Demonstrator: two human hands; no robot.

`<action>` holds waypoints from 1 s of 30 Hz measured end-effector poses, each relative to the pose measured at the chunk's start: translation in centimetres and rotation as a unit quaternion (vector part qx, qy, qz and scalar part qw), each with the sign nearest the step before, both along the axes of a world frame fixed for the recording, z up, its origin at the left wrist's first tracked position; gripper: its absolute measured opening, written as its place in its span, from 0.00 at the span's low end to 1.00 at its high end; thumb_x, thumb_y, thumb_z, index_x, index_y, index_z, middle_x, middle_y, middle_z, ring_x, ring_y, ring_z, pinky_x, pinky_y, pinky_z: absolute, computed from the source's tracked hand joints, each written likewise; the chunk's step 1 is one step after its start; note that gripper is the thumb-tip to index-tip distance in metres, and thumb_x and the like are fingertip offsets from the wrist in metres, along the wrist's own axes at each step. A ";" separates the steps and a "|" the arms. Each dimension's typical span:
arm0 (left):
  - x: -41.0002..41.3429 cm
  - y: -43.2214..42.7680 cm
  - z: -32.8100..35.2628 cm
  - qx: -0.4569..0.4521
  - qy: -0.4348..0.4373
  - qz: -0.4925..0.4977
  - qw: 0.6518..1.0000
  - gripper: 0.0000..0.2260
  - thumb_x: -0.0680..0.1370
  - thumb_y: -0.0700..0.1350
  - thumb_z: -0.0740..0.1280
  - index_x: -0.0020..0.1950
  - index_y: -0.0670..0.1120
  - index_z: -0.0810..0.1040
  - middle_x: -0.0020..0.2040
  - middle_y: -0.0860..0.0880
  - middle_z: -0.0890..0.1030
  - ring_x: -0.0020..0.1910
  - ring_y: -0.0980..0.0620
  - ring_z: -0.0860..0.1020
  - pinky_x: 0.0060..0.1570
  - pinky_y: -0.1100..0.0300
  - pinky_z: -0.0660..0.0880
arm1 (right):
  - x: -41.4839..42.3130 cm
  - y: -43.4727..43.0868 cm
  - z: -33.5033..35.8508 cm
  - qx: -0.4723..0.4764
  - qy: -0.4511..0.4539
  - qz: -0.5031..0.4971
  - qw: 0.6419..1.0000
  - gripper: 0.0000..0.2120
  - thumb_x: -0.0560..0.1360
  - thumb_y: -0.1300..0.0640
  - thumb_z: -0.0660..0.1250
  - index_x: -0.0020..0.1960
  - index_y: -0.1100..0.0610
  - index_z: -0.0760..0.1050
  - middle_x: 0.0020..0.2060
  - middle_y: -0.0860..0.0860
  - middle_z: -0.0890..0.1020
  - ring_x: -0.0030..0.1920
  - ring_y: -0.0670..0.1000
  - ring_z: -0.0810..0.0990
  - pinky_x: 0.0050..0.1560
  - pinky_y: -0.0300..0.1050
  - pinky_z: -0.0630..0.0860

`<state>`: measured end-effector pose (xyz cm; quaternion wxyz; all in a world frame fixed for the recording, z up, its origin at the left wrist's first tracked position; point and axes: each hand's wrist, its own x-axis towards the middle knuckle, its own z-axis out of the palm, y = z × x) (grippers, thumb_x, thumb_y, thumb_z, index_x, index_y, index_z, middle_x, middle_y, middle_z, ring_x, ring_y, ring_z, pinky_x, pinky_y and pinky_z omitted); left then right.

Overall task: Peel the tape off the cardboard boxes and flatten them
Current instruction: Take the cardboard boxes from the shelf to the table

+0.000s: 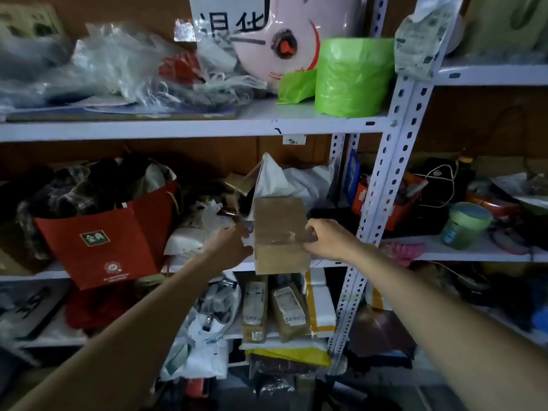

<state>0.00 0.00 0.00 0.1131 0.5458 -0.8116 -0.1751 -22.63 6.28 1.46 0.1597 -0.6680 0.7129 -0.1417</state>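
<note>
While both hands are clasping the cardboard box (280, 238), which is sitting just left of the perforated upright post (382, 197) and overhanging the shelf edge (329, 263), several risks are presenting themselves.

The left hand (234, 244) is curling its fingers against the box face turned away from the post. The right hand (324, 237) is hooking bent fingers over the face nearest the post, with the thumb lying by the clear tape (284, 236).

In my judgement, the overhanging box is liable to tip if either grip is slackening. The white plastic bag (293, 179), slumping behind the box left of the post, is likely to drag forward with it. The tape is looking thin, glossy and wrinkled, so it is apt to tear into slivers. The cardboard is showing matte brown, rectangular and creased.
</note>
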 end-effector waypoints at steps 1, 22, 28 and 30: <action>-0.3 -0.3 -0.3 0.008 0.009 0.004 1.000 0.16 0.77 0.45 0.69 0.64 0.43 0.74 0.59 0.42 0.79 0.48 0.47 0.77 0.45 0.59 0.70 | -0.2 -0.3 -0.5 -0.005 -0.007 -0.004 1.000 0.16 0.72 0.48 0.69 0.55 0.57 0.74 0.52 0.53 0.78 0.47 0.51 0.77 0.39 0.44 0.72; -1.3 0.0 -5.7 0.232 0.462 0.075 0.853 0.43 0.70 0.35 0.76 0.78 0.56 0.59 0.63 0.43 0.74 0.61 0.42 0.76 0.54 0.42 0.79 | 1.3 -1.7 -5.7 0.020 -0.398 -0.102 0.912 0.49 0.67 0.56 0.78 0.77 0.47 0.49 0.74 0.49 0.63 0.69 0.50 0.67 0.65 0.45 0.68; 2.6 3.5 -3.5 0.192 0.493 0.000 0.849 0.43 0.70 0.33 0.75 0.73 0.65 0.58 0.59 0.52 0.74 0.54 0.53 0.80 0.43 0.62 0.81 | 4.9 3.0 -3.9 -0.073 -0.418 -0.083 0.902 0.49 0.68 0.57 0.77 0.77 0.41 0.50 0.71 0.44 0.64 0.61 0.40 0.71 0.47 0.28 0.71; 3.9 4.9 -2.6 0.187 0.495 -0.038 0.848 0.43 0.70 0.36 0.75 0.74 0.64 0.57 0.62 0.55 0.74 0.55 0.55 0.80 0.49 0.59 0.80 | 6.3 4.8 -2.9 -0.095 -0.421 -0.087 0.898 0.47 0.69 0.57 0.77 0.77 0.40 0.51 0.67 0.41 0.66 0.50 0.33 0.73 0.40 0.24 0.72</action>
